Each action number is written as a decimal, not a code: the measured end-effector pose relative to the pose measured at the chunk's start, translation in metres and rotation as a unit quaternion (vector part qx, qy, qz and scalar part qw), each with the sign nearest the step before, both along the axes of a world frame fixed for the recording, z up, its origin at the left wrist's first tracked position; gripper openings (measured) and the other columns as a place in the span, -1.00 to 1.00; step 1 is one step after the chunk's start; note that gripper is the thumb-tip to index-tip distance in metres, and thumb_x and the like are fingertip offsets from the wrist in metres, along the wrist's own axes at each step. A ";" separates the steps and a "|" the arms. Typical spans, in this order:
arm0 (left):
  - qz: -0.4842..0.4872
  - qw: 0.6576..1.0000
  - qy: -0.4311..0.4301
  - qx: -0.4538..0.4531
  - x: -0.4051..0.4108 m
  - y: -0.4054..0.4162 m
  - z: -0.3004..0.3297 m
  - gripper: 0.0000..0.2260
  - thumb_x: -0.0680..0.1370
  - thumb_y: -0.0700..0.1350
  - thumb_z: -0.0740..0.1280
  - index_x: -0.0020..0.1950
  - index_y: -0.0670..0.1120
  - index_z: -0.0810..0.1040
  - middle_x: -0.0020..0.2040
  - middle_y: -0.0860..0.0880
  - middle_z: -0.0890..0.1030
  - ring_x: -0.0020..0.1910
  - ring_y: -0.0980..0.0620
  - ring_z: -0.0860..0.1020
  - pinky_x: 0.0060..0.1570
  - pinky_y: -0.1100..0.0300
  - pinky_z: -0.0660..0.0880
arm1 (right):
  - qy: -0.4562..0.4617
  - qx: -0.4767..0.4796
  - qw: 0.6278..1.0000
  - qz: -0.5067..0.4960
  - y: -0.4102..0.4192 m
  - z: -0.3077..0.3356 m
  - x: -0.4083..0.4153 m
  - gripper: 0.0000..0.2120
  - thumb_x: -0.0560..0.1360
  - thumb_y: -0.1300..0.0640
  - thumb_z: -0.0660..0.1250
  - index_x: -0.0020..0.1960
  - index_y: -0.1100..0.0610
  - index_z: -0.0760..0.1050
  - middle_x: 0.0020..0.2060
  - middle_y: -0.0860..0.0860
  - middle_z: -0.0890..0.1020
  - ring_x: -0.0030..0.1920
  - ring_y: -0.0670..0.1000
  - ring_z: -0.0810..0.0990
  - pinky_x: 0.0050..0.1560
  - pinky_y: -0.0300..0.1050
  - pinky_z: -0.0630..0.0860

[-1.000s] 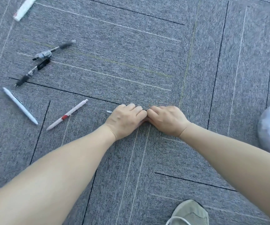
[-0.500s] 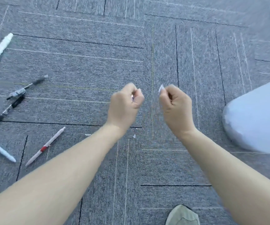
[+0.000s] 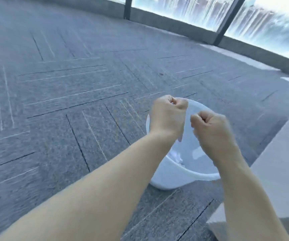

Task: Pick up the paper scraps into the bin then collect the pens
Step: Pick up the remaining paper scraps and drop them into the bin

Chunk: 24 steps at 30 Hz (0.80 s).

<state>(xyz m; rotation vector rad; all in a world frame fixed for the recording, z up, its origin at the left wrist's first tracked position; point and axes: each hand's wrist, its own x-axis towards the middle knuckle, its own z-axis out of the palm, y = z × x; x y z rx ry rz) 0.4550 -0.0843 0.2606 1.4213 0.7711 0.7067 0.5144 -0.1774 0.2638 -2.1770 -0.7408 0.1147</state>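
Observation:
A white plastic bin [image 3: 171,180] stands on the grey carpet at the lower right. Crumpled white paper scraps [image 3: 177,158] lie at its bottom. My left hand [image 3: 168,117] is held over the bin's left rim, fingers pinched shut, with a small bit of white paper showing between thumb and forefinger. My right hand [image 3: 211,129] hovers over the bin's opening, closed into a fist; what it holds is hidden. No pens are in view.
Grey carpet tiles [image 3: 70,101] with dark and white lines cover the floor. A beige box or furniture edge [image 3: 282,162] stands right of the bin. A low wall with dark window posts [image 3: 227,20] runs along the back.
Both hands rose from the carpet with pinched scraps and moved right until they are over the bin. The view swung right and up; the pens have left the frame.

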 end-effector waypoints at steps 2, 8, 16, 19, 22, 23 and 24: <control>-0.029 0.995 0.087 0.044 0.020 -0.003 -0.009 -0.69 0.48 -0.15 0.24 -0.45 -0.08 0.26 -0.52 -0.04 0.31 -0.47 -0.11 0.30 -0.41 0.16 0.25 | 0.042 -0.056 0.998 -0.007 -0.010 -0.016 0.018 -0.70 0.51 0.11 0.24 -0.25 0.34 0.41 -0.48 0.04 0.42 -0.43 0.08 0.52 -0.44 -0.15 0.43; -0.142 0.946 0.265 0.124 0.037 -0.002 -0.035 -0.69 0.53 -0.07 0.14 -0.01 -0.21 0.61 -0.04 -0.23 0.64 0.00 -0.23 0.58 -0.17 0.11 0.41 | 0.080 -0.139 0.987 -0.002 -0.023 -0.029 0.031 -0.78 0.60 0.10 0.15 0.09 0.04 0.57 -0.09 -0.09 0.59 -0.11 -0.06 0.50 -0.16 -0.15 0.36; -0.021 0.998 0.005 0.057 -0.015 0.019 -0.023 -0.64 0.61 -0.08 0.15 -0.35 -0.13 0.51 -0.30 -0.09 0.64 -0.40 -0.04 0.59 -0.29 0.12 0.47 | -0.027 0.114 0.993 0.009 0.004 -0.007 -0.025 -0.72 0.53 0.03 0.29 -0.31 0.09 0.54 -0.40 0.01 0.64 -0.34 0.09 0.60 -0.23 0.06 0.55; 0.077 0.990 -0.007 0.122 -0.075 0.040 -0.037 -0.66 0.60 -0.07 0.18 -0.31 -0.23 0.41 -0.40 -0.10 0.47 -0.44 -0.01 0.42 -0.38 0.01 0.40 | 0.012 0.115 0.980 0.160 0.029 -0.015 -0.076 -0.75 0.51 0.05 0.32 -0.30 0.12 0.52 -0.46 0.09 0.59 -0.41 0.15 0.54 -0.35 0.04 0.51; 0.142 0.974 0.096 0.145 -0.152 0.056 -0.082 -0.74 0.56 -0.08 0.21 -0.31 -0.12 0.37 -0.42 0.02 0.40 -0.41 0.02 0.34 -0.33 -0.07 0.41 | 0.057 0.020 0.945 0.321 0.055 -0.053 -0.123 -0.87 0.48 0.07 0.35 -0.23 0.05 0.54 -0.45 -0.05 0.56 -0.42 -0.02 0.53 -0.34 -0.09 0.46; 0.148 0.966 0.150 0.150 -0.180 0.058 -0.101 -0.77 0.56 -0.08 0.22 -0.30 -0.10 0.40 -0.42 0.05 0.41 -0.41 0.03 0.35 -0.33 -0.03 0.40 | 0.060 -0.024 0.930 0.361 0.062 -0.070 -0.139 -0.91 0.48 0.08 0.36 -0.20 0.02 0.56 -0.43 -0.11 0.56 -0.41 -0.11 0.51 -0.31 -0.15 0.44; 0.150 0.956 0.203 0.152 -0.208 0.057 -0.120 -0.79 0.56 -0.08 0.23 -0.27 -0.10 0.42 -0.42 0.06 0.43 -0.41 0.03 0.37 -0.32 0.03 0.38 | 0.055 -0.070 0.914 0.395 0.066 -0.089 -0.153 -0.94 0.48 0.09 0.36 -0.18 0.00 0.58 -0.41 -0.16 0.57 -0.39 -0.17 0.49 -0.27 -0.19 0.42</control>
